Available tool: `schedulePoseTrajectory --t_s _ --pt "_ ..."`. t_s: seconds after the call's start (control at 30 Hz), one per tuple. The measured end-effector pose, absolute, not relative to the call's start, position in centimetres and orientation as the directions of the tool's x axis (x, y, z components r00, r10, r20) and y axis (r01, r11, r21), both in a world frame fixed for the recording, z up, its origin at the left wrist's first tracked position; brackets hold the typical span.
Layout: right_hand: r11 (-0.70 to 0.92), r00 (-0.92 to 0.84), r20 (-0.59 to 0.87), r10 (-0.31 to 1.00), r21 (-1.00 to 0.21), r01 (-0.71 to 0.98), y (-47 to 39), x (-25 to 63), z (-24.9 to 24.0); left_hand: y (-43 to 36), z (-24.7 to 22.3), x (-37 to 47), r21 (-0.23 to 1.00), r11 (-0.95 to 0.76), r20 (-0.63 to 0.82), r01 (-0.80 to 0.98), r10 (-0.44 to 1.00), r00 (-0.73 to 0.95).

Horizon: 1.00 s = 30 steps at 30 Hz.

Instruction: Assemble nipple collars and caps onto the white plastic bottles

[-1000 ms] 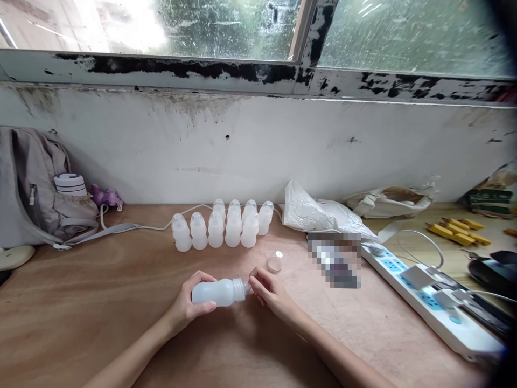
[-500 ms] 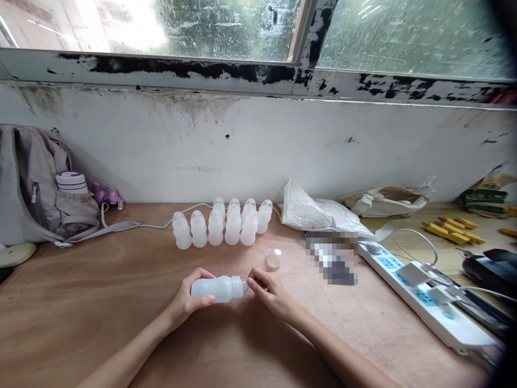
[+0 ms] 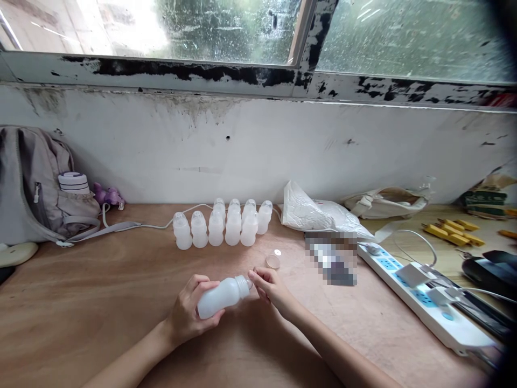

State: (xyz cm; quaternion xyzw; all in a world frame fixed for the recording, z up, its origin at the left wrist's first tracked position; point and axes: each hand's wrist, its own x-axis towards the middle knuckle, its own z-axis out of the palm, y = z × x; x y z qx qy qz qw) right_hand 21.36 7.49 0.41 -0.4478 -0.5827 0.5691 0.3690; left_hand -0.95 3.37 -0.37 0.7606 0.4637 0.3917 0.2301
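A frosted white bottle (image 3: 223,297) lies tilted above the table, its neck pointing up and to the right. My left hand (image 3: 191,308) is wrapped round its base end. At the neck, the fingertips of my right hand (image 3: 267,284) pinch the small clear nipple (image 3: 249,282). Just beyond my right hand, a clear cap (image 3: 273,262) rests on the table beside a small white disc (image 3: 277,252). Several similar frosted bottles (image 3: 233,226) with clear caps stand upright in two rows behind.
On the wooden table (image 3: 100,285), a grey backpack (image 3: 36,183) is at the left. White plastic packaging (image 3: 311,210) and a fabric pouch (image 3: 388,200) lie by the wall. A power strip (image 3: 428,302) with plugs runs along the right, near yellow pieces (image 3: 454,231).
The held bottle has tilted, its base coming down and nearer and its neck rising slightly to the right. My left hand has turned with it; my right hand has shifted slightly.
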Motion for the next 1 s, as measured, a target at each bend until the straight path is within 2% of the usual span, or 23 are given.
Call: schedulePoseTrajectory --t_s 0.1,0.2,0.3,0.47,0.6,0.67,0.73,0.8,0.83,0.9,1.0 --pt "-0.063 -0.365 -0.072 0.928 -0.997 0.038 7.4 21.4 1.1 3.6 0.1 -0.4 0.894 -0.232 0.167 0.382 0.966 0.197" --pt "-0.037 -0.476 -0.032 0.879 -0.999 -0.001 6.9 21.3 1.6 3.6 0.5 0.3 0.992 0.091 -0.112 0.085 0.955 0.276" --pt "0.016 -0.546 0.029 0.837 -0.999 -0.03 6.2 21.1 1.9 3.2 0.7 0.8 0.945 0.313 -0.234 -0.095 0.85 0.471" --pt "0.116 -0.578 0.083 0.812 -0.993 0.02 5.3 21.1 2.7 2.2 1.4 0.7 0.833 0.544 -0.319 -0.1 0.621 0.715" --pt "0.229 -0.574 0.124 0.81 -0.967 0.115 4.3 21.0 3.5 1.6 2.1 0.9 0.778 0.62 -0.325 -0.101 0.535 0.78" --pt "0.254 -0.51 0.137 0.849 -0.953 0.166 3.9 20.7 3.6 1.4 2.2 1.2 0.851 0.52 -0.299 -0.079 0.601 0.741" --pt "0.233 -0.434 0.119 0.893 -0.947 0.219 3.8 20.3 3.5 1.3 2.2 1.5 0.943 0.334 -0.248 -0.016 0.73 0.637" --pt "0.214 -0.401 0.097 0.911 -0.942 0.258 3.7 20.1 3.5 1.2 2.0 1.7 0.98 0.199 -0.184 0.033 0.818 0.545" --pt "0.216 -0.404 0.095 0.91 -0.939 0.266 3.7 20.0 3.5 1.0 1.9 1.9 0.98 0.195 -0.179 0.027 0.826 0.535" --pt "0.235 -0.423 0.11 0.899 -0.938 0.255 3.6 20.1 3.6 0.5 1.8 2.2 0.943 0.329 -0.24 -0.046 0.769 0.592" --pt "0.278 -0.422 0.166 0.891 -0.935 0.22 3.0 20.3 3.6 -0.4 1.9 2.7 0.764 0.627 -0.354 -0.155 0.608 0.711"
